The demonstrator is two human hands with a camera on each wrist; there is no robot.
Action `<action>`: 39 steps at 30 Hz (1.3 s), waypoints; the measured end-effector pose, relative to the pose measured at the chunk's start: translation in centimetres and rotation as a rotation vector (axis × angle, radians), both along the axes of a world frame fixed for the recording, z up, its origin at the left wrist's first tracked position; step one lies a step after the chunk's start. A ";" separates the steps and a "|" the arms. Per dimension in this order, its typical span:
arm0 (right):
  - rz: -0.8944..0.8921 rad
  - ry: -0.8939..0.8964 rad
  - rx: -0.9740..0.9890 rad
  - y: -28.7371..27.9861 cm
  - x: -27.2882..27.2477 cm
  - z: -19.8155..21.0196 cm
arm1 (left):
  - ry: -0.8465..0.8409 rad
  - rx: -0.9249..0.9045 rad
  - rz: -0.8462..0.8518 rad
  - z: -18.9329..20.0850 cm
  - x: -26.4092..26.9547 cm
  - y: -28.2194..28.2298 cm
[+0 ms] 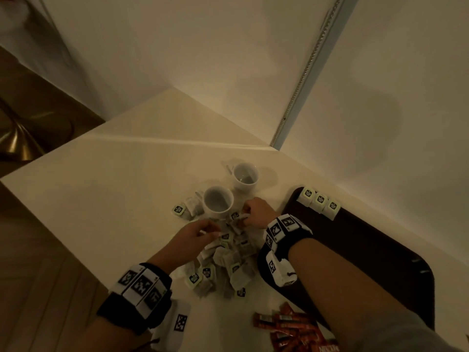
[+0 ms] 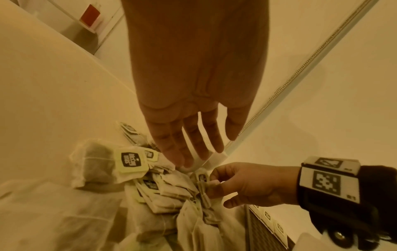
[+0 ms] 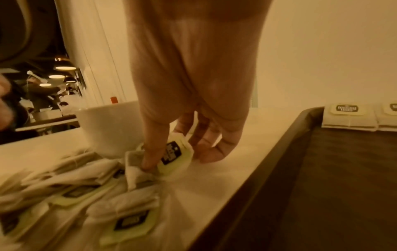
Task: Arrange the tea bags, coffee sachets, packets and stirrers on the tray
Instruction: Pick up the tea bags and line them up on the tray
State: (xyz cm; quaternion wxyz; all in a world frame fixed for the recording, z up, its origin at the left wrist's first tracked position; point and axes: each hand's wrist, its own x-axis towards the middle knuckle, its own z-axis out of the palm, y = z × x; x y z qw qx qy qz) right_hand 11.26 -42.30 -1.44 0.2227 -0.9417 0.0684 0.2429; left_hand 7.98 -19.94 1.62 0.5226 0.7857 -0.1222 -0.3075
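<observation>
A loose pile of tea bags [image 1: 228, 262] with green tags lies on the white table, just left of the dark tray [image 1: 368, 250]. Three tea bags [image 1: 319, 200] stand in a row at the tray's far corner. My right hand [image 1: 245, 217] is at the pile's far end beside the near cup [image 1: 218, 201]. In the right wrist view my right hand [image 3: 175, 157] pinches one tea bag [image 3: 182, 163] between thumb and fingers. My left hand [image 1: 210, 231] reaches over the pile; in the left wrist view my left hand [image 2: 189, 152] has straight fingers that hold nothing.
A second white cup [image 1: 245, 175] stands behind the first. Red coffee sachets [image 1: 289, 326] lie scattered at the table's near edge, under my right forearm. Walls close the table's far and right sides. The table's left edge drops to a wooden floor.
</observation>
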 end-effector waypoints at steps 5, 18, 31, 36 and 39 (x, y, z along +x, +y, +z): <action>-0.084 -0.065 0.153 -0.4 -0.9 -0.4 | -0.006 0.065 0.042 0.2 0.3 -1.1; -0.104 -0.103 0.093 1.3 -0.1 -0.5 | 0.095 0.067 0.080 -0.3 -0.1 -0.7; -0.046 -0.111 0.613 1.9 -2.2 8.6 | 0.423 -0.370 0.009 1.0 -0.1 -3.2; 0.060 -0.062 0.038 1.3 -2.4 3.5 | 0.339 -0.390 0.158 1.3 0.7 -1.1; 0.072 0.002 -0.109 2.3 -3.1 0.6 | 0.264 -0.391 0.199 1.8 1.0 -0.9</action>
